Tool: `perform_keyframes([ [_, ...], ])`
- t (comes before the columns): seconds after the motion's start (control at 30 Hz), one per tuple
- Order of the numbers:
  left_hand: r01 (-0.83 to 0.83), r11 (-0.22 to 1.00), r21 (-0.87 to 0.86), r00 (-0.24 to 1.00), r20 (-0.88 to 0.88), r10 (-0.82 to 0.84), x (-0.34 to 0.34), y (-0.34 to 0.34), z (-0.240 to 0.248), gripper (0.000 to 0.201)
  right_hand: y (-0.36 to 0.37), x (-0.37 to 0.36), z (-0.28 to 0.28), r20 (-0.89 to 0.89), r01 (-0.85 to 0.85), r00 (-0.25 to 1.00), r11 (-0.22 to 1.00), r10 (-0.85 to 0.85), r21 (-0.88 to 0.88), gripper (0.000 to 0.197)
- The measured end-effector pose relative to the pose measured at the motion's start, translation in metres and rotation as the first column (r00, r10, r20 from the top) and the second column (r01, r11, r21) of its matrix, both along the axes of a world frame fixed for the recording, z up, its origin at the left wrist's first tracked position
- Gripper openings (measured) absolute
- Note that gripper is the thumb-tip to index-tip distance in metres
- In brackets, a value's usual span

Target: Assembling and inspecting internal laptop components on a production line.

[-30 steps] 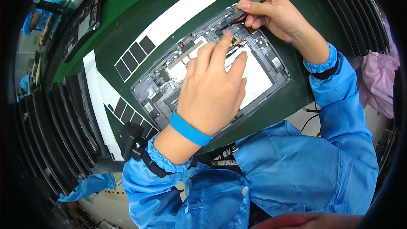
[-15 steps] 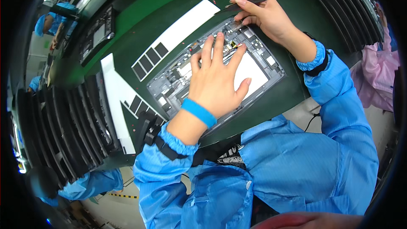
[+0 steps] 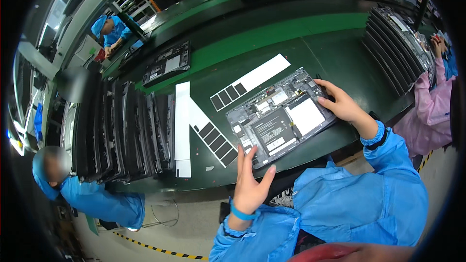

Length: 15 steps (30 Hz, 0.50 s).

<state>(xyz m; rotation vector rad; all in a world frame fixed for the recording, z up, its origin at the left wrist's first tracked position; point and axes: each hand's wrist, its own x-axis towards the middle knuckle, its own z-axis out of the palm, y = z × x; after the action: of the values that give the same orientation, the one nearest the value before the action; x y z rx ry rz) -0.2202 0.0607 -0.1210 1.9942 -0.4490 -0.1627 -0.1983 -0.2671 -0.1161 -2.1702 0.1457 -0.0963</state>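
An opened laptop base (image 3: 305, 133) lies on the green table, its circuit boards and black battery (image 3: 275, 131) exposed. A white rectangle covers the battery's right part. My left hand (image 3: 251, 184) is at the near left corner, fingers spread and thumb apart; whether the fingertips touch the casing I cannot tell. My right hand (image 3: 342, 104) holds the base's right edge, thumb on top, remaining fingers partly hidden. A slim dark tip, apparently tweezers (image 3: 318, 76), shows beyond the index finger. White strips with black rectangular pads (image 3: 228, 95) (image 3: 213, 138) lie behind and left of the base.
Upright dark laptop parts (image 3: 131, 131) stand in a row at left; another stack (image 3: 393, 43) is at far right. Another opened laptop base (image 3: 167, 63) lies at the back left. A person in pink (image 3: 420, 111) is at right; people in blue are at left.
My left hand has left the laptop's middle for its near left corner. My right hand has come down from the far edge to the right side. The view has shifted, showing more at the left.
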Motion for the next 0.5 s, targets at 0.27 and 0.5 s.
perform_keyframes([
  [0.27,0.003,0.761,-0.649,0.988,0.12,0.098,0.03,-0.01,0.052,0.061,0.002,0.076,0.056,0.148,0.041,0.963,0.669,-0.223,0.742,0.045],
  [0.5,-0.292,0.882,-0.37,0.537,0.7,0.471,0.015,0.1,0.121,0.029,-0.044,0.278,0.031,0.185,0.111,0.897,0.61,-0.402,0.785,0.037],
])
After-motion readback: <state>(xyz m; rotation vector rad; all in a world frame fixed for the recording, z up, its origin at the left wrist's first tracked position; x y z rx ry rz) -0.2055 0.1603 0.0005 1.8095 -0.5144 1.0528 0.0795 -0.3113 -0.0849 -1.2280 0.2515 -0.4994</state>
